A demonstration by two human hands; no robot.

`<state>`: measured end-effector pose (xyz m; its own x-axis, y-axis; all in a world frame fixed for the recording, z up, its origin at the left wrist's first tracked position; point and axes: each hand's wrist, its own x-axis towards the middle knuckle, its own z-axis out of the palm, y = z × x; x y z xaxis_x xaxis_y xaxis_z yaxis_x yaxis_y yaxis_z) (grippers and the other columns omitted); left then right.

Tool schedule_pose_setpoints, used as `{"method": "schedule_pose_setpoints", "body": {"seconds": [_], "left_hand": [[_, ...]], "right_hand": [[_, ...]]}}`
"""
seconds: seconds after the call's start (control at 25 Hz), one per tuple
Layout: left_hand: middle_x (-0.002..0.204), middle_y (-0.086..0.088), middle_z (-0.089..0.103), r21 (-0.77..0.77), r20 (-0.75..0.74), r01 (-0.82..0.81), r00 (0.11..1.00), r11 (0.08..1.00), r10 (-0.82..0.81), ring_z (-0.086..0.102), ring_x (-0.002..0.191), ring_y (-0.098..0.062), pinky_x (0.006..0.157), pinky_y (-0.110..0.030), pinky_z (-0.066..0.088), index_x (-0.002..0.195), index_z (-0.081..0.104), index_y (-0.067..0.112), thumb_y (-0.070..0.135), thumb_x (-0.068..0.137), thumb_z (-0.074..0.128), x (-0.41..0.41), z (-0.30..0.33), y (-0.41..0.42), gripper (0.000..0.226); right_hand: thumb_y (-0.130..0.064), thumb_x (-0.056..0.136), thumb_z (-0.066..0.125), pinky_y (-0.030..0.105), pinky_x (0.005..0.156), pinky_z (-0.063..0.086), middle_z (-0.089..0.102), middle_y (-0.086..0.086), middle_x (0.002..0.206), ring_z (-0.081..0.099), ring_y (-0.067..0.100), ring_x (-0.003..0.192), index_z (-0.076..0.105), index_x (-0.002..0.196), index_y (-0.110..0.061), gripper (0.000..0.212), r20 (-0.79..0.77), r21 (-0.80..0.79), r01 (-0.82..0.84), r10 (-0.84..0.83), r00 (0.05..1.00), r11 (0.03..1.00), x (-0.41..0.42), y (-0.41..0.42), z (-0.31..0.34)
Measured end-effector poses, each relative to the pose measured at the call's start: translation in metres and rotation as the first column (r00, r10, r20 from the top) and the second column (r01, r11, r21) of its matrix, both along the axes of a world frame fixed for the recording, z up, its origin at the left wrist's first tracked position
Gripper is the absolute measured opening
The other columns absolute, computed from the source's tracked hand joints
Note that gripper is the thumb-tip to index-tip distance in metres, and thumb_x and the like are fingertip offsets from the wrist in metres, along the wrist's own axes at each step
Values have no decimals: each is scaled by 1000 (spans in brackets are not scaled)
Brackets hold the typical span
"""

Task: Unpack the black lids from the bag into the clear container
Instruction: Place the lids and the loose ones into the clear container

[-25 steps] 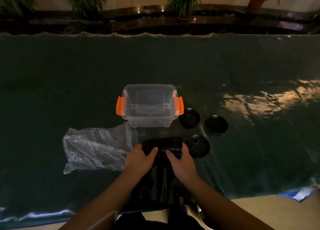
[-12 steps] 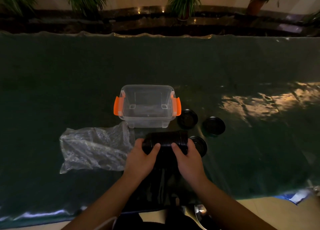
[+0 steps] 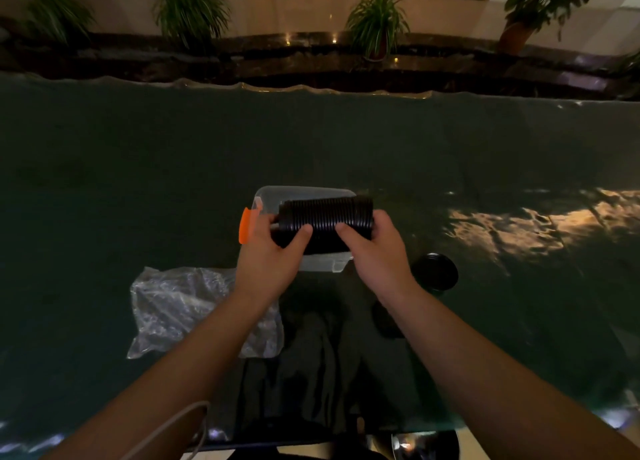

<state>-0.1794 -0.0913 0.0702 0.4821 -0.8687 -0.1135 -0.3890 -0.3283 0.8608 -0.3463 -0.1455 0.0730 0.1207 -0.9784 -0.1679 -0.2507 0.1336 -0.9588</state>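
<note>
A long stack of black lids [image 3: 325,222] lies sideways between my two hands, held up over the clear container [image 3: 304,195] with orange latches. My left hand [image 3: 273,252] grips the stack's left end and my right hand [image 3: 372,252] grips its right end. The stack hides most of the container's opening. A crumpled clear plastic bag [image 3: 180,304] lies flat on the table to the left, under my left forearm. One loose black lid [image 3: 436,271] shows on the table just right of my right wrist; another dark lid [image 3: 386,321] sits partly behind my right forearm.
The table [image 3: 138,182] is covered with a dark green cloth. A dark cloth or garment [image 3: 311,355] lies between my forearms near the table's front edge. Potted plants [image 3: 377,20] stand on a ledge beyond the far edge.
Both hands lifted the stack of lids off the table and carried it forward, from just in front of the container to above it. The bag and loose lids stayed put.
</note>
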Motion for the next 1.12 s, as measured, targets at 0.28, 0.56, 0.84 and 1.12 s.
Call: {"method": "schedule_pose_setpoints", "body": {"seconds": [0.28,0.56,0.84,1.12], "left_hand": [[117,-5,67,148,19,-61,998,987,59,66,103,-25,87,-42,57,132,52,16,56,88,61,40,-12,-65,60],[109,-17,68,377,306,-9,945,926,-116,66,98,-31,85,-42,56,119,59,5,50,94,51,44,-34,-92,52],[129,-21,60,536,599,-1,705,844,-380,55,115,-32,100,-40,45,108,63,4,46,96,45,35,-55,-97,47],[136,-19,56,451,709,97,564,887,-423,51,119,-33,98,-43,43,122,60,10,37,96,48,47,-64,-88,39]], "right_hand": [[-30,86,76,28,78,58,74,-9,96,71,5,89,64,93,-34,15,-17,122,-11,13,1000,992,48,-65,-14],[-37,94,68,12,45,44,65,-8,90,62,4,75,60,128,-19,39,-194,333,59,7,981,941,63,-88,-49],[-18,93,68,23,57,49,66,5,107,63,12,84,42,146,-13,59,-258,429,100,16,966,898,72,-90,-70],[-11,99,54,38,96,48,47,22,145,52,38,130,23,156,-3,66,-322,552,23,187,928,834,91,-93,-78]]}}
